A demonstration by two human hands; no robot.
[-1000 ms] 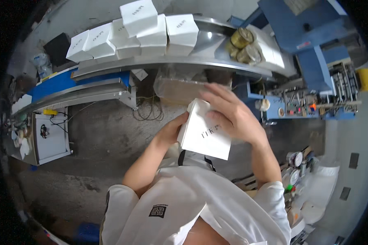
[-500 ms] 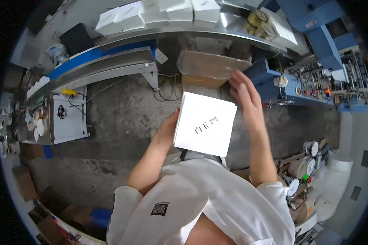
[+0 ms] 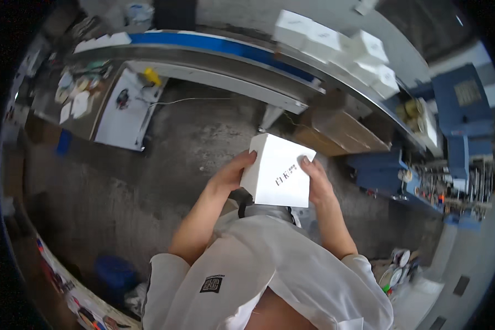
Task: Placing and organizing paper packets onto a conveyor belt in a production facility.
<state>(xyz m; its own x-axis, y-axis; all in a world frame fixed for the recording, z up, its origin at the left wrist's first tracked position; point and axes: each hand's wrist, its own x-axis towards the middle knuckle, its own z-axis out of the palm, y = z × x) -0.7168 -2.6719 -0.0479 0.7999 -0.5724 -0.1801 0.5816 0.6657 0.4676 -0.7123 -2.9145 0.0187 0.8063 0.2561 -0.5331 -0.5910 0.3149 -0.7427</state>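
The left hand (image 3: 232, 173) grips the left side of a white cardboard box (image 3: 278, 170), its fingers curled over the upper left edge. The right hand (image 3: 315, 181) clasps the right side of the same box, thumb and fingers lying along that edge. The box is held between both hands in front of the person's chest, above the grey concrete floor (image 3: 176, 148), with its broad top face turned up toward the camera and a small dark print near the middle of that face. Both bare forearms rise from the short sleeves of a white shirt (image 3: 258, 269) that carries a small dark patch on its front.

Beyond the box, brown cardboard cartons (image 3: 341, 129) sit on the floor just under the edge of a long conveyor (image 3: 225, 52) with a blue side rail. A cluster of white boxes (image 3: 341, 47) of the same kind rests on the conveyor, well apart from the hands. To the left, a white panel (image 3: 124, 113) with a yellow item on it stands below the conveyor. Blue machinery (image 3: 462, 110) fills the right side, and a blue round container (image 3: 115, 272) sits on the floor at lower left.
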